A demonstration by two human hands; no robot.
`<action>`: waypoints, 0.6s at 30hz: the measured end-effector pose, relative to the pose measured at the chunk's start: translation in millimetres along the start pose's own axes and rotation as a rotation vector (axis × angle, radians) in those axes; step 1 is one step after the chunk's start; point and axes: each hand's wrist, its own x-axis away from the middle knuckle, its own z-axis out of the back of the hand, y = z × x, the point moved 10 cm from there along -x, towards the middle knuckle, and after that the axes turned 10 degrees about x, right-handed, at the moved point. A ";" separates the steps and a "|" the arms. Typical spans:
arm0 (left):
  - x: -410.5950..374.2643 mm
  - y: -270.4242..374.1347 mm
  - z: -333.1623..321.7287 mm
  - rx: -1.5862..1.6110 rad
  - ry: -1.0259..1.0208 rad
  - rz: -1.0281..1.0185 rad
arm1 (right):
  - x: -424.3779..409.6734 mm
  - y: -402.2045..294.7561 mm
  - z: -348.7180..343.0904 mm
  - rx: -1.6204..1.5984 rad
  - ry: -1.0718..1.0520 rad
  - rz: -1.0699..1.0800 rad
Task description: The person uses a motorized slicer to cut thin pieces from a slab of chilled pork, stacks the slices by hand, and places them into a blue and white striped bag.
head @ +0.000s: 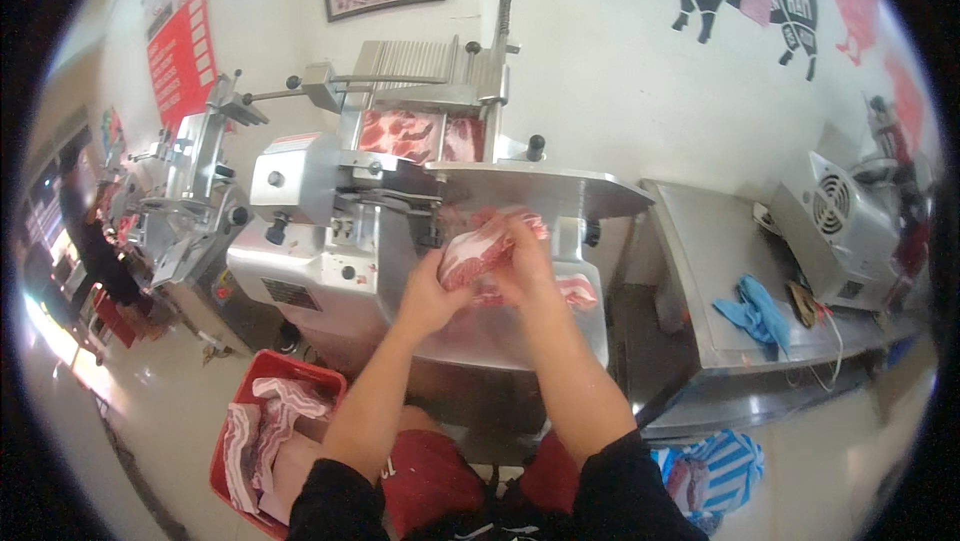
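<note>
Between both hands, just above the steel tray (480,334) of a meat slicer (300,248), is a bundle of thin marbled meat slices (480,252). My left hand (435,289) grips its left lower side. Its right side is held by my right hand (525,263), whose fingers are partly hidden by the meat. Another striped slice (576,291) lies on the tray beside my right wrist. Slabs of raw meat (401,134) sit on the slicer's carriage, behind the steel guard plate (540,181).
A red bin (217,458) with slabs of pork belly (244,451) stands on the floor at lower left. At right are a steel table (690,241), a blue cloth (756,316) and a vented machine (840,218). A striped bag (731,470) lies below. Another slicer (195,173) stands left; a person (105,256) is beyond.
</note>
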 end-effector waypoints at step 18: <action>-108.6 -106.2 -49.8 1.746 -0.128 0.483 | 73.8 -51.0 44.3 2.297 -0.088 0.525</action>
